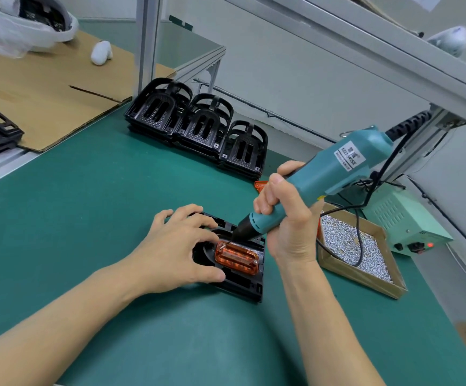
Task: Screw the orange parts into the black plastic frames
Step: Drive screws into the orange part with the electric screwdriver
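1. I saw the orange part (pixel 237 258) as glossy, translucent plastic.
2. The black frame (pixel 247 285) under it looked like smooth, semi-gloss plastic.
3. The screwdriver (pixel 326 179) had a matt teal plastic body.
4. The bench mat (pixel 92 207) was matt green.
5. The screws (pixel 346 240) shone as bright metal in a brown cardboard tray (pixel 365 282).

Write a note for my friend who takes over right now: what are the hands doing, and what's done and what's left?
Left hand: fingers spread, pressing the black frame down on the green mat.
Right hand: grips the electric screwdriver, bit on the screw at the orange part's far-left corner.
Done: orange part seated; a screw shows at its near-right corner.
Left: finish this screw, then the stacked empty frames. Screws are in the cardboard tray.
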